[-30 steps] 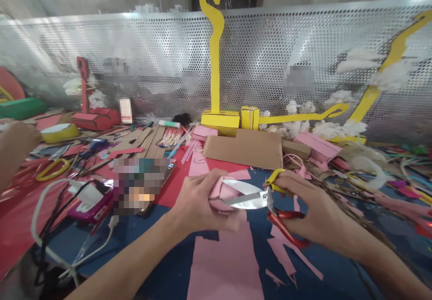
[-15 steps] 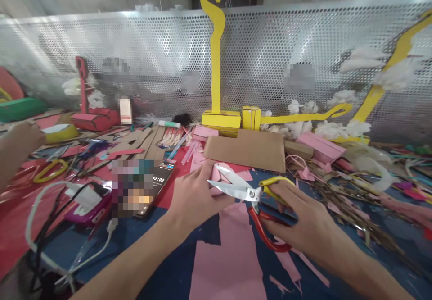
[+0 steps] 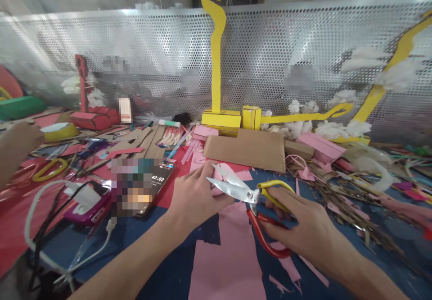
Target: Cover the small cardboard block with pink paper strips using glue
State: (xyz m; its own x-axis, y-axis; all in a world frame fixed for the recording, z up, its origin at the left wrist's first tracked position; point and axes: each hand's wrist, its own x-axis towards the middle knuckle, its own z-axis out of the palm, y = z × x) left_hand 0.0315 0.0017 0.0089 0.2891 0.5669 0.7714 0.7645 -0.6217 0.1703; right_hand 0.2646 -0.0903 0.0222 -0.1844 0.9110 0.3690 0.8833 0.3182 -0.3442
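Observation:
My right hand (image 3: 300, 216) is wrapped around scissors (image 3: 238, 189) with one yellow and one red handle. Their silver blades stand apart and point left, right beside my left hand (image 3: 194, 194). The fingers of my left hand are bent around a piece of pink paper (image 3: 221, 188), largely hidden by the hand and the blades. Below both hands, a larger pink sheet (image 3: 226, 268) lies on the dark blue surface. Narrow pink offcuts (image 3: 290, 268) are scattered under my right wrist.
A brown cardboard piece (image 3: 246, 150) leans behind my hands, before a yellow hook-topped stand (image 3: 216, 75). Left lie a phone (image 3: 157, 185) and a purple power bank (image 3: 87, 207) with cables. Another person's hand (image 3: 22, 142) is at far left. Twigs (image 3: 354, 214) clutter the right.
The scissors have shifted slightly left, and their handles look a little farther apart. My left hand has stayed almost in place.

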